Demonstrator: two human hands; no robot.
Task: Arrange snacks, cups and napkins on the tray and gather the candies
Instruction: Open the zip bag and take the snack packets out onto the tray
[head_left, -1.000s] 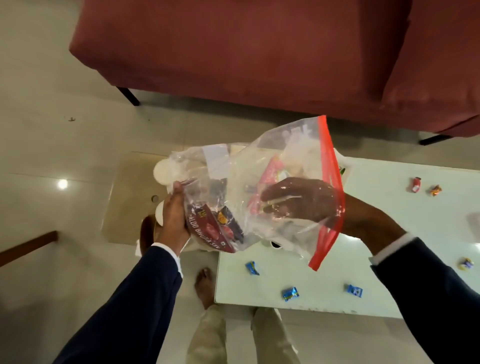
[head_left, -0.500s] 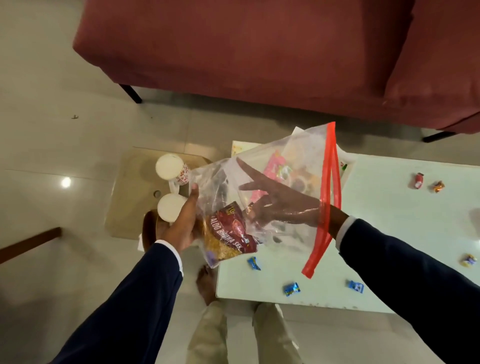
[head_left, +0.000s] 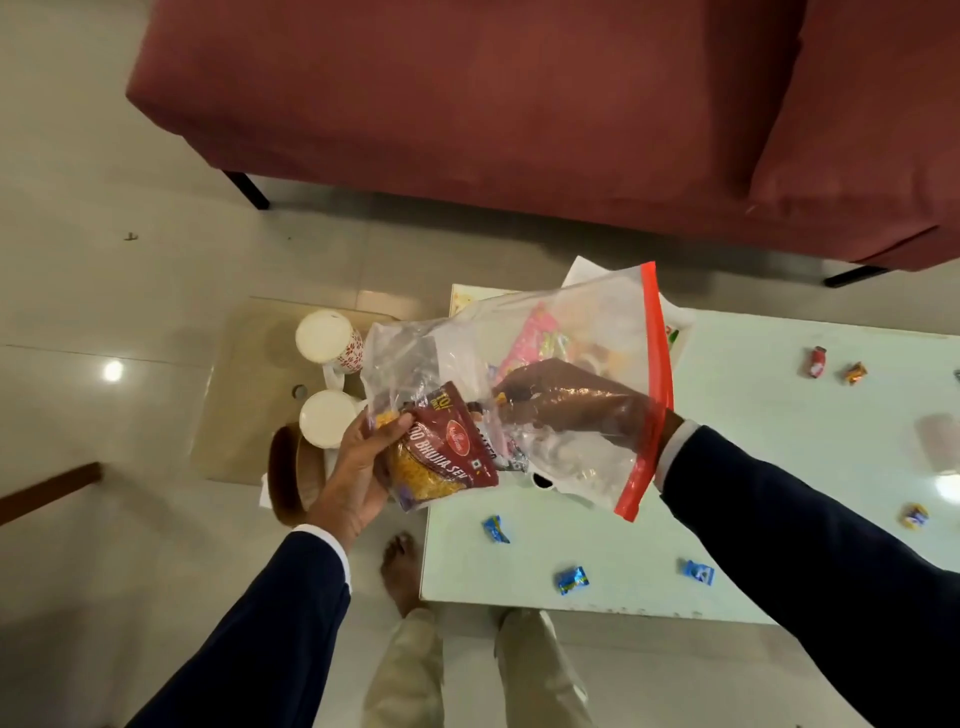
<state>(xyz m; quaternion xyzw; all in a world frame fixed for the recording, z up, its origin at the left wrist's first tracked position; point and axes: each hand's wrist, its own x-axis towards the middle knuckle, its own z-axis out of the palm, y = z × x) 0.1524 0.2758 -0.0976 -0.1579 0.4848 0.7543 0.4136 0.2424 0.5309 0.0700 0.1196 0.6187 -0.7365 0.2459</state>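
Note:
A clear zip bag (head_left: 587, 332) with a red seal strip hangs above the left end of the white table (head_left: 753, 467). My left hand (head_left: 353, 467) grips its bottom corner, pinching a red snack packet (head_left: 441, 452) through the plastic. My right hand (head_left: 566, 400) is deep inside the bag, fingers curled near the packet's top; what they hold is unclear. A pink packet (head_left: 535, 338) shows through the bag. Two white cups (head_left: 324, 338) (head_left: 327, 418) stand on a low glass shelf at the left. Wrapped candies lie scattered on the table: blue ones (head_left: 571, 579), a red one (head_left: 816, 361).
A dark red sofa (head_left: 467, 104) fills the far side. A round wooden dish (head_left: 288, 473) stands on edge beside the lower cup. White paper (head_left: 587, 273) lies under the bag at the table's far edge. My legs and a bare foot (head_left: 400, 566) are below the table's near edge.
The bag has swung so the red packet faces up in my left hand. My right hand reached deeper into the bag toward that packet.

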